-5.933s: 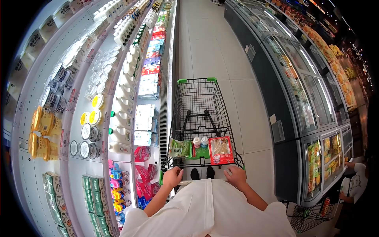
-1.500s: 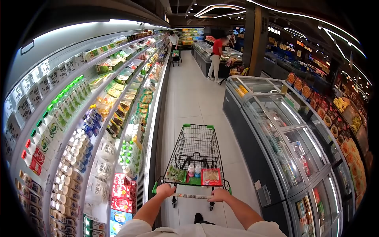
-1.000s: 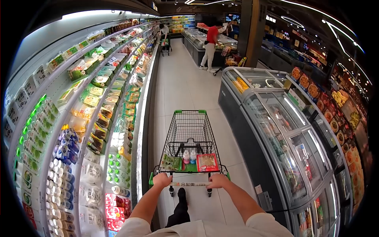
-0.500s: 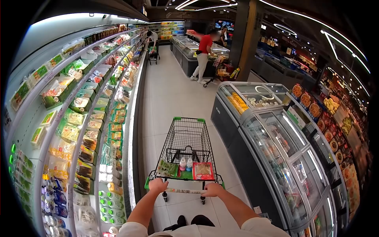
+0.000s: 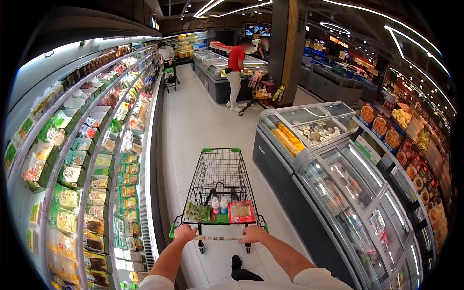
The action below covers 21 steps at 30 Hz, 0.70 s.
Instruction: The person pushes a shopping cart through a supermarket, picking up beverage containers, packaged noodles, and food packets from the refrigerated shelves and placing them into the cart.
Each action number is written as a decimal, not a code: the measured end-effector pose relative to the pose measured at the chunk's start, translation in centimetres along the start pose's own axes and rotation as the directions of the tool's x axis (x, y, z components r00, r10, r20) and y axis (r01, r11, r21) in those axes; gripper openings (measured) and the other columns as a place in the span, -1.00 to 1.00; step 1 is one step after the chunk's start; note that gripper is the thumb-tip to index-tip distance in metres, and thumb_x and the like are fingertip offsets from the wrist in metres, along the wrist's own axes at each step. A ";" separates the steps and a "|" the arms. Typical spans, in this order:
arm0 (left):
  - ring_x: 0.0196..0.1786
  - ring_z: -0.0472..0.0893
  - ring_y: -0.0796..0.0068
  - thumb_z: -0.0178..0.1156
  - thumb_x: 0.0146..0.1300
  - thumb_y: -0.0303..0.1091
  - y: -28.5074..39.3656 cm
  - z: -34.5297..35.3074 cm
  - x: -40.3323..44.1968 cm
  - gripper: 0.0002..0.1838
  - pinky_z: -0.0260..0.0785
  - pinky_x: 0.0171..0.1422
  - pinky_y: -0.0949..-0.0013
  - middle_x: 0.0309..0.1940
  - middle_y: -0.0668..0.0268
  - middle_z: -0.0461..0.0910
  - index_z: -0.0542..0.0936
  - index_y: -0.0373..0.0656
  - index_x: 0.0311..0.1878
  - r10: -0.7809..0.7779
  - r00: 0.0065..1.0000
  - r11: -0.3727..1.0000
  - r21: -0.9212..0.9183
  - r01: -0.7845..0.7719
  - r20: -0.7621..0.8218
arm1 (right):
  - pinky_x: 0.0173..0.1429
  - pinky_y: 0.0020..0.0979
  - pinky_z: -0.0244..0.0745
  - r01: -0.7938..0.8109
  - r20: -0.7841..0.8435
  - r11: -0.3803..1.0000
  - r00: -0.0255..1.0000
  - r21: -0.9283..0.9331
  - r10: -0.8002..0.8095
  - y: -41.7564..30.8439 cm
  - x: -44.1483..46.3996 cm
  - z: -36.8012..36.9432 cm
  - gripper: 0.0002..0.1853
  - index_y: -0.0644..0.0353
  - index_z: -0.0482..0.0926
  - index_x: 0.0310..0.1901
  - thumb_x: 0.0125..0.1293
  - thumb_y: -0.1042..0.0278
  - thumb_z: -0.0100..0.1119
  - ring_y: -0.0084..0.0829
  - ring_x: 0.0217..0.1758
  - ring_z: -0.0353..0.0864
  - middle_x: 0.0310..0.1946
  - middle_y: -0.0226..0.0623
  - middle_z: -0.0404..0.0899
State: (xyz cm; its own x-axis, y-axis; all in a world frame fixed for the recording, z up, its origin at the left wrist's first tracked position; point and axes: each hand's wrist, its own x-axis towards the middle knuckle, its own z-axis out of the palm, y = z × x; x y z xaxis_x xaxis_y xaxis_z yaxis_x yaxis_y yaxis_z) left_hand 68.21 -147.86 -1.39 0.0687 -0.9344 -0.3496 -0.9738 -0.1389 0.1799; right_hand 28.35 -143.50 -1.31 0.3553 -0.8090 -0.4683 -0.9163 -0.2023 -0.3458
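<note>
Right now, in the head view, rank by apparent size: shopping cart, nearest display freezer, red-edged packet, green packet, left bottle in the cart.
Nearest display freezer
Shopping cart
Red-edged packet and green packet: too alike to rank
Left bottle

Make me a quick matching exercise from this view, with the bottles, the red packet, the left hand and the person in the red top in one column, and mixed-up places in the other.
Things
1. Two small bottles
2. Red packet
3. Left hand
4. Person in the red top

Places
A. Closed on the cart handle
B. Standing beside the farther freezer
C. Farthest right of the goods in the cart
D. Just right of the green packet

Right pairs: 1-D, 2-C, 3-A, 4-B
</note>
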 end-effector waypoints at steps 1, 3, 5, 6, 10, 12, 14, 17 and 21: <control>0.14 0.85 -0.01 0.18 0.40 0.30 0.6 -0.8 1.8 -0.34 0.67 0.25 -0.03 0.02 0.03 0.88 0.90 -0.14 -0.01 -0.005 1.000 1.000 0.007 0.005 0.018 | 0.24 -0.03 0.75 -0.005 -0.006 1.000 1.000 0.004 0.005 0.5 1.7 -1.2 -0.21 0.12 0.87 0.13 0.14 -0.45 0.42 -0.04 0.12 0.86 0.05 -0.07 0.88; 0.16 0.85 0.00 0.17 0.41 0.30 1.5 -2.4 5.2 -0.34 0.66 0.27 -0.03 0.04 0.04 0.88 0.90 -0.14 0.00 -0.003 0.999 1.000 0.019 0.002 0.034 | 0.26 -0.04 0.75 0.002 0.051 1.000 0.999 -0.011 -0.002 1.5 4.8 -3.3 -0.19 0.11 0.86 0.18 0.15 -0.46 0.42 -0.05 0.16 0.85 0.09 -0.07 0.87; 0.18 0.84 -0.01 0.16 0.42 0.30 2.0 -3.3 8.5 -0.33 0.66 0.29 -0.03 0.07 0.04 0.88 0.89 -0.15 0.03 -0.006 0.999 0.999 0.032 0.005 0.044 | 0.26 -0.03 0.75 0.015 0.057 1.000 0.998 -0.008 -0.014 2.9 8.1 -5.2 -0.19 0.12 0.86 0.18 0.15 -0.46 0.41 -0.04 0.16 0.85 0.09 -0.07 0.87; 0.18 0.84 -0.01 0.16 0.42 0.30 2.4 -3.7 10.2 -0.33 0.66 0.29 -0.03 0.07 0.04 0.88 0.89 -0.15 0.03 -0.007 0.999 0.999 0.034 0.006 0.048 | 0.26 -0.03 0.75 0.032 0.062 0.999 0.998 -0.009 -0.032 3.3 9.5 -6.1 -0.19 0.12 0.86 0.17 0.16 -0.46 0.41 -0.04 0.15 0.85 0.10 -0.07 0.87; 0.18 0.84 -0.03 0.16 0.42 0.31 3.0 -5.5 16.8 -0.33 0.66 0.29 -0.03 0.07 0.03 0.88 0.90 -0.14 0.02 -0.019 0.999 1.000 0.013 0.018 0.037 | 0.27 -0.02 0.75 0.016 0.056 1.000 0.998 0.012 -0.017 4.7 14.7 -10.4 -0.20 0.12 0.86 0.16 0.16 -0.46 0.40 -0.03 0.14 0.85 0.08 -0.07 0.87; 0.18 0.84 -0.04 0.17 0.41 0.31 4.0 -7.1 20.4 -0.33 0.66 0.29 -0.04 0.07 0.03 0.88 0.90 -0.13 0.01 -0.012 1.000 1.000 -0.006 0.012 0.021 | 0.26 -0.01 0.76 0.029 0.042 1.000 0.999 -0.013 -0.028 5.7 17.9 -12.7 -0.20 0.14 0.87 0.14 0.15 -0.45 0.39 -0.02 0.12 0.86 0.06 -0.05 0.87; 0.16 0.84 -0.05 0.19 0.40 0.30 5.0 -9.1 23.6 -0.35 0.66 0.29 -0.06 0.04 0.03 0.88 0.90 -0.14 0.01 -0.015 0.999 1.000 0.003 0.015 0.032 | 0.24 -0.01 0.76 0.042 0.023 0.999 0.999 -0.025 -0.042 6.8 21.3 -14.5 -0.20 0.15 0.87 0.12 0.15 -0.45 0.40 -0.02 0.12 0.86 0.05 -0.03 0.87; 0.13 0.84 -0.07 0.21 0.37 0.27 5.3 -10.5 30.1 -0.37 0.67 0.26 -0.07 0.00 0.00 0.88 0.90 -0.14 -0.02 -0.002 1.000 1.000 -0.020 0.002 0.002 | 0.25 -0.04 0.74 0.011 0.009 1.000 1.000 -0.002 -0.011 7.3 25.8 -18.4 -0.23 0.16 0.87 0.10 0.14 -0.42 0.41 -0.02 0.12 0.85 0.04 -0.03 0.87; 0.09 0.85 -0.11 0.21 0.37 0.25 5.8 -13.8 38.6 -0.38 0.67 0.23 -0.09 -0.05 -0.03 0.88 0.90 -0.15 -0.06 0.041 0.998 0.998 -0.036 -0.043 -0.045 | 0.25 -0.04 0.75 -0.027 0.005 1.000 1.000 -0.006 0.027 7.6 32.5 -23.7 -0.24 0.14 0.88 0.09 0.14 -0.42 0.39 -0.02 0.11 0.85 0.04 -0.04 0.87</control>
State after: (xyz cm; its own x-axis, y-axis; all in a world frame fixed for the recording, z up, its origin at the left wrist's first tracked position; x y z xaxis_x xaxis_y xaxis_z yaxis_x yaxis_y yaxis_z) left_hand 68.16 -189.23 -1.15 0.0378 -0.9531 -0.3003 -0.9674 -0.1102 0.2279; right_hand 28.58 -184.39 0.10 0.3317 -0.8112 -0.4816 -0.9265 -0.1840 -0.3281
